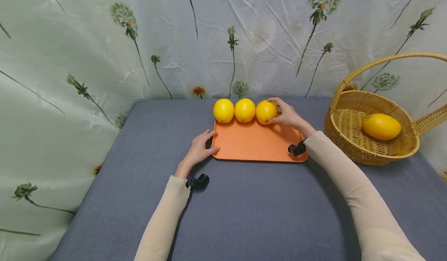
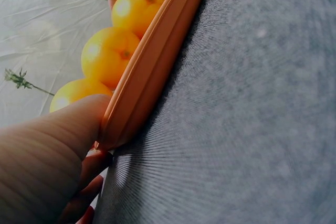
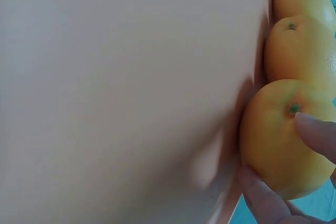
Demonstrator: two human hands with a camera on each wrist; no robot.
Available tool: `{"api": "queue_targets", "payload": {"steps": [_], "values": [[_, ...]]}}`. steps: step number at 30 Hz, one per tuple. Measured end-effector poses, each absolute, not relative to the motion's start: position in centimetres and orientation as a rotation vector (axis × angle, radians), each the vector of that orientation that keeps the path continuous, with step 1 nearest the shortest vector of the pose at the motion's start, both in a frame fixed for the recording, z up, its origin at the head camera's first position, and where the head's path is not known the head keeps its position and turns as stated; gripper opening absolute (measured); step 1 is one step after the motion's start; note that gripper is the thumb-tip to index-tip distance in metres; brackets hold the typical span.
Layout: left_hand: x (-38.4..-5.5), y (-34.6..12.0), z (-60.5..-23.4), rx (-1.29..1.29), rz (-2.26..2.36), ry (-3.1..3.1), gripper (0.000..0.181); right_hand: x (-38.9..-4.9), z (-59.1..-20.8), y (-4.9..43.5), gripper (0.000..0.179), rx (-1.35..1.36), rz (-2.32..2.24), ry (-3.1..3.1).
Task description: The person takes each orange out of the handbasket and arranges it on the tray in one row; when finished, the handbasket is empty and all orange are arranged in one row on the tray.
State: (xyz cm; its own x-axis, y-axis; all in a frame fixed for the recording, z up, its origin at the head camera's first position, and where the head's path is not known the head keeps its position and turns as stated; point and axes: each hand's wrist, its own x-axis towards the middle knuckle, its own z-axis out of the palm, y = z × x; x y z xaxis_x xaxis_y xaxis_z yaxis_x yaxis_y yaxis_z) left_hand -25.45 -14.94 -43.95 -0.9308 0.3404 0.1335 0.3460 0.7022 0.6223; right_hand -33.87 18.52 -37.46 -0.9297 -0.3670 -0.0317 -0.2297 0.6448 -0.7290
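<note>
Three round yellow-orange oranges stand in a row along the far edge of an orange tray (image 1: 258, 144): the left orange (image 1: 224, 111), the middle orange (image 1: 245, 110) and the right orange (image 1: 265, 112). My right hand (image 1: 288, 115) grips the right orange from its right side. In the right wrist view a fingertip lies by the green stem spot of that orange (image 3: 278, 140). At the tray's left edge, my left hand (image 1: 199, 148) holds the rim between thumb and fingers. The left wrist view shows the thumb over the tray corner (image 2: 118, 127), with the fingers partly hidden below.
A wicker basket (image 1: 356, 148) with a tall handle stands right of the tray, holding an oblong yellow fruit (image 1: 382, 127). Grey cloth (image 1: 262, 206) covers the table. A floral curtain (image 1: 195, 67) hangs behind its far edge.
</note>
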Motion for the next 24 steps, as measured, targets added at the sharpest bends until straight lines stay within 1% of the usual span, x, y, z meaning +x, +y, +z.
{"api": "queue_targets", "payload": {"steps": [6, 24], "values": [[-26.0, -15.0, -43.8, -0.571, -1.070, -2.874, 0.059, -34.4, -37.2, 18.6, 0.080, -0.565, -1.109, 2.703], [-25.6, -15.0, -44.2, -0.555, -1.069, -2.914, 0.059, -33.7, -37.8, 19.6, 0.094, -0.556, -1.031, 2.644]]}}
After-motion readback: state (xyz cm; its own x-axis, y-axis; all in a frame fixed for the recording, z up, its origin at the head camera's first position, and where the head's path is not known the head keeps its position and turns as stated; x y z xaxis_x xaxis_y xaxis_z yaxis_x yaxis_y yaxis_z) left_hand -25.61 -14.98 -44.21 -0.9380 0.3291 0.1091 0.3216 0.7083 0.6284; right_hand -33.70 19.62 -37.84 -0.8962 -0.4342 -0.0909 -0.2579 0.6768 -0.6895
